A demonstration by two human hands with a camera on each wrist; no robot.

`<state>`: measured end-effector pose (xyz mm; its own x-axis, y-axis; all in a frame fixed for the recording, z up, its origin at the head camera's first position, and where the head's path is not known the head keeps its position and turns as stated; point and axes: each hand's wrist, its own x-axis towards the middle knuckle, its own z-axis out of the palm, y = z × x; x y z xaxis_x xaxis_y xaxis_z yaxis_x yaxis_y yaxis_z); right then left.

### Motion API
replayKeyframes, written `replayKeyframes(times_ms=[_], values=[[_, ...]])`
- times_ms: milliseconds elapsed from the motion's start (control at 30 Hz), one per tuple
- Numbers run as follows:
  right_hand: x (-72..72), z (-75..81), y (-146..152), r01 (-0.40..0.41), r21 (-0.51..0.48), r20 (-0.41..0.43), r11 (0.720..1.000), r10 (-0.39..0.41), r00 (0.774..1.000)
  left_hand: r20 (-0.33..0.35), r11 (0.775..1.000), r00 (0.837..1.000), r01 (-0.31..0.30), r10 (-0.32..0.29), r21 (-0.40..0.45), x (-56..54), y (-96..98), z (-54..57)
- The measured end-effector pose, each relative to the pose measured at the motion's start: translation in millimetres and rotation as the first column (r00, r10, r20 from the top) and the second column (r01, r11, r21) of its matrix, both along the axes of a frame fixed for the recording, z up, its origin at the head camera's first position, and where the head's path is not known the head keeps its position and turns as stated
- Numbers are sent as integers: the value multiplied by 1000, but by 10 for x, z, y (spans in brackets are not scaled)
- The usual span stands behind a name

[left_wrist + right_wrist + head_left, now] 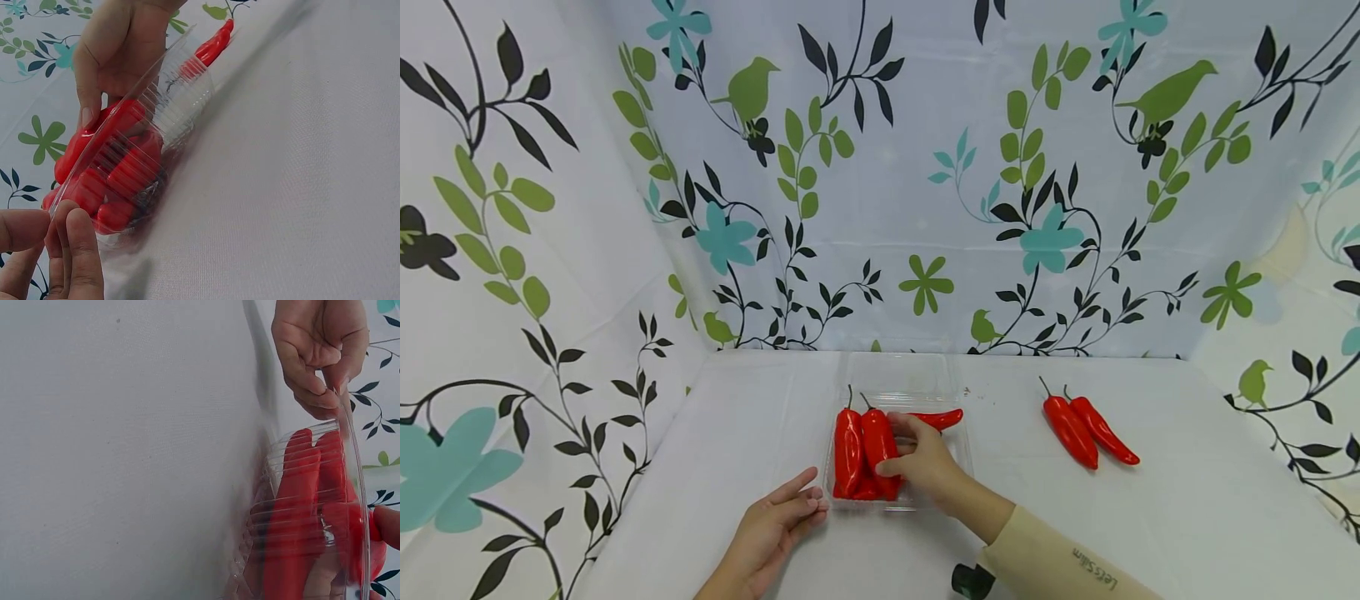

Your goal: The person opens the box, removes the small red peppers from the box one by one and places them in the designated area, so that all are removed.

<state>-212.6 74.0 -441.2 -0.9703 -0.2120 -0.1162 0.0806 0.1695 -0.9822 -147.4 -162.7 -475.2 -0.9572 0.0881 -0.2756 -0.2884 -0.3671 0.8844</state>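
A clear plastic container (189, 107) with ribbed walls stands on the white table, its lid (898, 373) folded open toward the back. Several glossy red chili peppers lie inside, packed at its left side. My right hand (934, 460) reaches into it and holds a red chili pepper (878, 435) between thumb and fingers; its stem points away from me. Another chili pepper (848, 450) lies left of that one. My left hand (775, 533) is at the near left corner, thumb and fingertips pinching the rim. A thin red pepper (942, 419) shows beyond my right hand.
Two more red chili peppers, a near one (1070, 432) and a thinner one (1105, 432), lie side by side on the table to the right. A dark object (972, 581) shows by my right sleeve. Behind the table hangs a patterned curtain (880, 192).
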Motion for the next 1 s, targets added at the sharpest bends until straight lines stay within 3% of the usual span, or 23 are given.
replayKeyframes(times_ms=[533, 1000], values=[[-9, 44, 192, -67, -197, 95, 978, 87, 992, 0, 1000, 1000, 13, -13, 8, 0, -5, -2], [16, 162, 434, -64, -265, 131, 962, 102, 986, 2, 1000, 1000, 20, -20, -2, 4, 3, 38]])
